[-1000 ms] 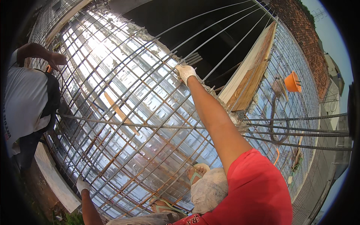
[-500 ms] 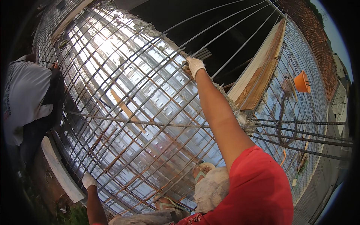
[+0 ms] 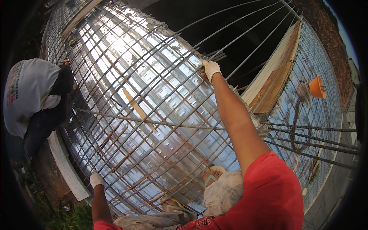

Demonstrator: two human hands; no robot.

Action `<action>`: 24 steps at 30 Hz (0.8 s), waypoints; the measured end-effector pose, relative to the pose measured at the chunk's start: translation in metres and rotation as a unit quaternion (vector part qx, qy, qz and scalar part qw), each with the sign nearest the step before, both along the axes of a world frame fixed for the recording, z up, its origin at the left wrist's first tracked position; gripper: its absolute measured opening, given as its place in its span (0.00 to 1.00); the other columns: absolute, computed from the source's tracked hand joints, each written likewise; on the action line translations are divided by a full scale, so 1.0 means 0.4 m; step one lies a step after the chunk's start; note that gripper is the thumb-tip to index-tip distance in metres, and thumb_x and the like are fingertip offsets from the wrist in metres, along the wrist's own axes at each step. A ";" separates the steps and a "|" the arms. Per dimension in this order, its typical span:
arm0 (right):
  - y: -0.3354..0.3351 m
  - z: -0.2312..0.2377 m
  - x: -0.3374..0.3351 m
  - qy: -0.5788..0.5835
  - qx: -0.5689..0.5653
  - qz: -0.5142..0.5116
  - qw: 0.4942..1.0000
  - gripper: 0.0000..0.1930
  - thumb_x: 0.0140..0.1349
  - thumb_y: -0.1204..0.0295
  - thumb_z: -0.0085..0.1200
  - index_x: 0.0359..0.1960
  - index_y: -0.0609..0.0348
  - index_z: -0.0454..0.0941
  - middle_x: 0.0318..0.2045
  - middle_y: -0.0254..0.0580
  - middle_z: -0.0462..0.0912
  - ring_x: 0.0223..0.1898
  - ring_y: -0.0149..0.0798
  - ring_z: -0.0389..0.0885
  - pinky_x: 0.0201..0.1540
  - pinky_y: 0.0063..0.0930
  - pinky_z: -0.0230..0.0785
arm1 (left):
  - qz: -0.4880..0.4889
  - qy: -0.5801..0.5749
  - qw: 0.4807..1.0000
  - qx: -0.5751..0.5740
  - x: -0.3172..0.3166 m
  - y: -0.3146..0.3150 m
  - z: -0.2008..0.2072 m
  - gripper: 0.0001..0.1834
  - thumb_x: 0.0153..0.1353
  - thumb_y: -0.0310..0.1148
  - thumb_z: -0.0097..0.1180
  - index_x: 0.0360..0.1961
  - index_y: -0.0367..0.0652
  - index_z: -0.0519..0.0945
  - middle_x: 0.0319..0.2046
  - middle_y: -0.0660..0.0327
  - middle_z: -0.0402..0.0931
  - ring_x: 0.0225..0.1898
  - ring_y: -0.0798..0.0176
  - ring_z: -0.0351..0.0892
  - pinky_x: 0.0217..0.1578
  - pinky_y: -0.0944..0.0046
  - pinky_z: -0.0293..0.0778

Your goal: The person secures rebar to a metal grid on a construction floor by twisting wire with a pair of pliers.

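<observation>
My right hand (image 3: pixel 210 70), in a white glove, reaches far forward with the arm stretched out. It is closed around a long steel bar (image 3: pixel 245 57) at the far edge of the rusty rebar mesh (image 3: pixel 153 115). My left hand (image 3: pixel 96 179), also gloved, sits low at the near left edge of the mesh, its fingers curled over a bar. The mesh lies over shiny corrugated metal sheeting (image 3: pixel 126 53). My feet in sandals (image 3: pixel 211 175) stand on the mesh below me.
A person in a white shirt (image 3: pixel 28 92) bends over the mesh's left edge. A wooden plank (image 3: pixel 274 80) lies on the right, with an orange bucket (image 3: pixel 317 86) and coiled wire (image 3: pixel 299 126) beyond it. Long bars jut over a dark opening (image 3: pixel 230 23). A pale kerb (image 3: pixel 67 168) borders the left.
My right hand has slid further right along the far edge of the mesh. The person on the left has lowered the raised arm and bent lower.
</observation>
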State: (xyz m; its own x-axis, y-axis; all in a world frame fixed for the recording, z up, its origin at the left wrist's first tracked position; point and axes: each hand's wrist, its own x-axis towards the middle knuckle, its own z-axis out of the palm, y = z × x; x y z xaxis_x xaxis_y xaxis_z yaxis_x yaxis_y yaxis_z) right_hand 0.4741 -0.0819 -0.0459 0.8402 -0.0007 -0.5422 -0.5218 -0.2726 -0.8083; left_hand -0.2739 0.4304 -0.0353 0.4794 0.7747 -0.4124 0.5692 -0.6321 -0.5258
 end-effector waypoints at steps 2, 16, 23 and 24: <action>0.017 -0.011 0.010 -0.025 -0.008 0.002 1.000 0.18 0.73 0.58 0.58 0.42 0.65 0.82 0.35 0.49 0.83 0.24 0.41 0.83 0.21 0.33 0.79 | 0.011 -0.011 1.000 0.000 0.013 -0.006 0.016 0.17 0.78 0.30 0.44 0.53 0.33 0.82 0.42 0.45 0.89 0.42 0.43 0.91 0.40 0.47 0.86; 0.000 0.079 -0.054 -0.120 -0.131 0.012 0.984 0.24 0.71 0.51 0.57 0.54 0.60 0.86 0.44 0.50 0.91 0.45 0.48 0.91 0.53 0.43 0.81 | -0.011 0.081 0.997 0.008 0.042 0.016 0.060 0.12 0.68 0.35 0.59 0.46 0.43 0.89 0.39 0.50 0.90 0.44 0.47 0.92 0.45 0.48 0.86; -0.196 0.283 -0.345 -0.328 -0.319 0.196 0.867 0.21 0.68 0.62 0.63 0.59 0.56 0.81 0.55 0.54 0.85 0.57 0.60 0.82 0.61 0.52 0.74 | -0.172 -0.246 0.945 -0.126 0.586 -0.211 0.358 0.13 0.68 0.38 0.62 0.47 0.43 0.89 0.39 0.49 0.89 0.43 0.42 0.88 0.46 0.44 0.82; -0.245 0.300 -0.423 -0.360 -0.301 0.251 0.847 0.21 0.66 0.65 0.65 0.58 0.55 0.81 0.54 0.53 0.85 0.57 0.60 0.80 0.60 0.52 0.73 | -0.228 -0.343 0.898 -0.157 0.689 -0.257 0.360 0.13 0.68 0.37 0.63 0.47 0.42 0.88 0.39 0.50 0.88 0.43 0.42 0.87 0.47 0.45 0.81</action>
State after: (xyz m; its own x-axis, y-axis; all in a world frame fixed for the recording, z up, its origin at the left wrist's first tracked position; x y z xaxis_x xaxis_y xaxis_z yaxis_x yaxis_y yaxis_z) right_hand 0.3049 -0.1801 0.0741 0.9290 0.3607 0.0824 0.3512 -0.7895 -0.5033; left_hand 0.0017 0.3274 0.1089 0.9413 0.3316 -0.0634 0.3364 -0.9371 0.0934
